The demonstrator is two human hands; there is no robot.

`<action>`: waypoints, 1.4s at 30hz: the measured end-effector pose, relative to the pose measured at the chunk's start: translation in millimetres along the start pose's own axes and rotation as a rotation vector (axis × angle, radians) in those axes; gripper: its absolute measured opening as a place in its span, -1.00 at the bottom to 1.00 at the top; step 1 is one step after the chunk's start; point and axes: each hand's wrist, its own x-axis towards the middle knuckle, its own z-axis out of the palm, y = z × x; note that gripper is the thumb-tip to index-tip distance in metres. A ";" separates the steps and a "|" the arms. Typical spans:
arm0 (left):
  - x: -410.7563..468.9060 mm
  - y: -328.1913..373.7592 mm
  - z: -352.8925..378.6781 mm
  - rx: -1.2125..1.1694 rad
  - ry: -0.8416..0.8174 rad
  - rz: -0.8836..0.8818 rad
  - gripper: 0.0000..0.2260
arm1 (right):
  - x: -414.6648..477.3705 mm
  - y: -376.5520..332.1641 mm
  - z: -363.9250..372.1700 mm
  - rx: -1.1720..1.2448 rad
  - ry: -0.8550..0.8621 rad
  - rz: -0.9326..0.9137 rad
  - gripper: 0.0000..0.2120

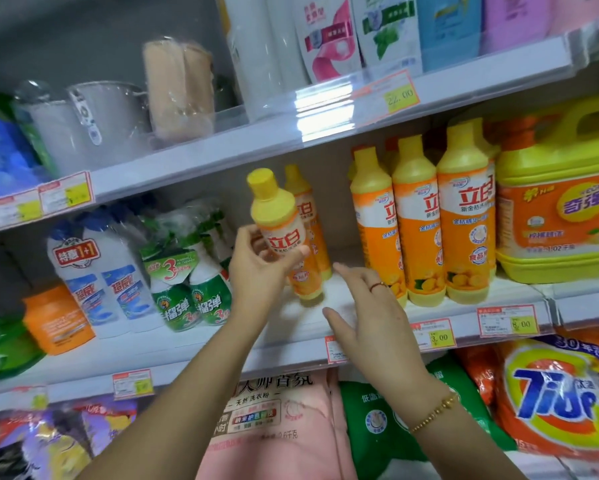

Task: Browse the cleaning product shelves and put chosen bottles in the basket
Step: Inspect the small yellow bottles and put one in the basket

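Left hand (260, 268) grips small yellow bottle (277, 216); right hand (370, 306) seemingly empty.

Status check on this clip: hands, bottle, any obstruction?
Left hand gripping small yellow bottle, lifted off shelf. Right hand open, empty. Basket not in view. Nothing obstructing.

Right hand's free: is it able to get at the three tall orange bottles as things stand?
Probably yes. The right hand is open and empty just left of the tall orange bottles, which stand at the shelf's front edge with nothing between; the left hand holds the small bottle off to the side.
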 end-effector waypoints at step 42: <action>-123.5 33.0 -127.4 -0.469 0.241 -0.433 -0.51 | -53.1 -106.5 11.7 -0.019 -0.240 -0.289 -0.28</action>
